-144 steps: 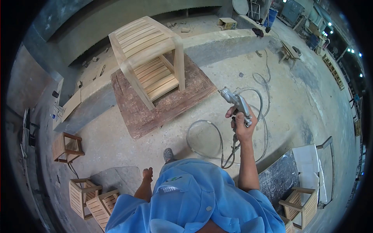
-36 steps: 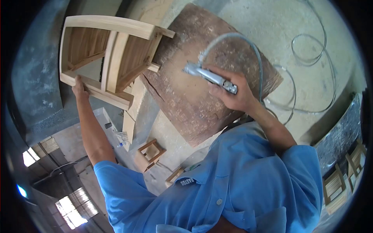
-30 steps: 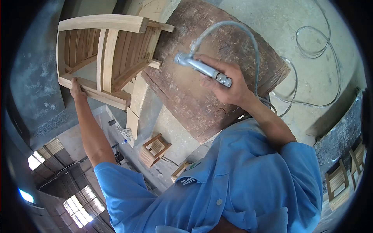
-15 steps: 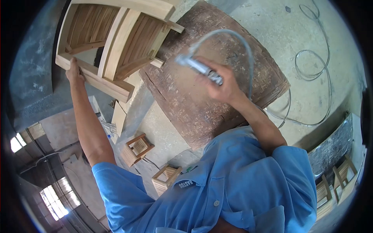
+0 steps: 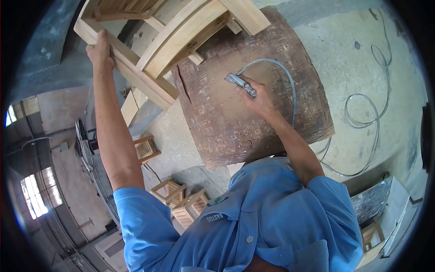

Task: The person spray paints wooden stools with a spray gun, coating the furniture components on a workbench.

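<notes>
My left hand (image 5: 100, 51) is closed around the leg of a pale wooden slatted furniture frame (image 5: 152, 86), which is tilted at the upper left. Its near parts overlap the far left of a worn brown work surface (image 5: 258, 131). Over the middle of that surface, my right hand (image 5: 259, 100) grips a silver air blow gun (image 5: 241, 85), its head pointing up and left toward the frame. A clear bluish hose (image 5: 290, 79) loops from the gun's head and back down past my wrist.
More hose (image 5: 378, 118) lies coiled on the concrete floor at the right. Small slatted wooden pieces (image 5: 183, 201) stand on the floor below at left, with another (image 5: 371, 233) at lower right beside a shiny metal-faced panel (image 5: 371, 199). A pale board (image 5: 130, 109) stands beyond my left forearm.
The wooden frame has swung right and further over the brown surface, with my left hand moving up along with it. My right hand and the blow gun have shifted slightly, and the view has turned.
</notes>
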`<action>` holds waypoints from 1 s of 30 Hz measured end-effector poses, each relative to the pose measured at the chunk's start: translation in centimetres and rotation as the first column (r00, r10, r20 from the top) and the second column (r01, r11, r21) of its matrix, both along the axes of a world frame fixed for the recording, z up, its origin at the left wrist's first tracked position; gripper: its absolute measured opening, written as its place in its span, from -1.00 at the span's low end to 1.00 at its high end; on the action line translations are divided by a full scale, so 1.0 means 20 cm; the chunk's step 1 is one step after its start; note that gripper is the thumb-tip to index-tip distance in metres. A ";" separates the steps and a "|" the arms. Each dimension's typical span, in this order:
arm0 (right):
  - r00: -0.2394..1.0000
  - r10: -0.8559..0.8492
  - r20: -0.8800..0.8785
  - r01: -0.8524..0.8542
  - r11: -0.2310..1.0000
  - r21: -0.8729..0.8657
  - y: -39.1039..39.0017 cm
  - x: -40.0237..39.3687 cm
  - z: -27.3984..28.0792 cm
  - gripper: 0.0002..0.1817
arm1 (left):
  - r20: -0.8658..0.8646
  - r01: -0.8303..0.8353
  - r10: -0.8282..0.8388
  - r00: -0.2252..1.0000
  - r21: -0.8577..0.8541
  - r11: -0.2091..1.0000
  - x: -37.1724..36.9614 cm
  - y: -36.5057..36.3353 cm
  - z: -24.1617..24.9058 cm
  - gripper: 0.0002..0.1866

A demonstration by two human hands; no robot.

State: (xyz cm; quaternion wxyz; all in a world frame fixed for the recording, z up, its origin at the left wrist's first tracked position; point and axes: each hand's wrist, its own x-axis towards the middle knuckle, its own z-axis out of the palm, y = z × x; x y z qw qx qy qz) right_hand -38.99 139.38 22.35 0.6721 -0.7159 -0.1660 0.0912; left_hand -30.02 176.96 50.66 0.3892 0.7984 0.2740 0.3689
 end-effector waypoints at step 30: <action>0.975 0.037 -0.219 -0.139 0.872 -0.470 -0.89 0.15 -0.88 -0.43 | 0.060 0.001 -0.003 0.998 0.046 0.999 -1.16 -0.90 -0.56 -0.37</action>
